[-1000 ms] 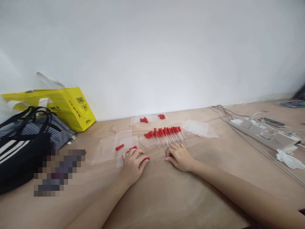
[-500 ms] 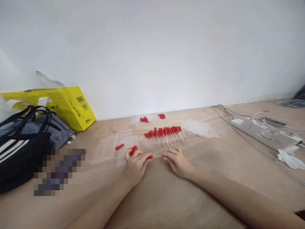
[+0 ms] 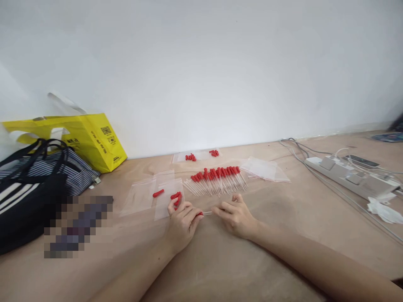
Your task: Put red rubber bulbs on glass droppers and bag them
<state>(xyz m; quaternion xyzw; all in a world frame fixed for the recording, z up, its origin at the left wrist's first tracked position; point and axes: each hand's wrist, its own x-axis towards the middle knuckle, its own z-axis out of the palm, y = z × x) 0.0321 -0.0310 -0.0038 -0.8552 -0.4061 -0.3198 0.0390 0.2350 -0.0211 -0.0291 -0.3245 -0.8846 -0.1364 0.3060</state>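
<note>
Landmark for these notes: the row of capped tubes (image 3: 218, 173), clear stems toward the person, red ends toward the wall (image 3: 201, 75).

Progress, my reading from the feed: the row looked like the done part, many pieces side by side, though overlap kept me from confirming that every stem wore a red end. One piece was in hand, just on the near side of the row. The left hand (image 3: 184, 222) had its fingers pinched on a red bulb (image 3: 200, 214); the right hand (image 3: 237, 218) had its fingers closed at the other end of a clear tube (image 3: 207, 213). Tube and bulb met in line; how deep the tube sat, I could not tell.

Unfitted stock: a lone bulb (image 3: 158, 193) and a small bulb pile (image 3: 177, 196) left of the row, on clear bags (image 3: 138, 197), the pile beside the left fingers. Beyond the row, a clear packet (image 3: 176, 158) carried two more red clusters (image 3: 190, 157). I judged a fair amount left.

Surface: brown worktop (image 3: 220, 268), faintly glossy. Right of the row, flat bags (image 3: 262, 170); farther right, a white power strip (image 3: 349, 176) and crumpled tissue (image 3: 384, 209). Well left, a yellow bag (image 3: 103, 142), a striped bag (image 3: 80, 172) and a black bag (image 3: 31, 209).
</note>
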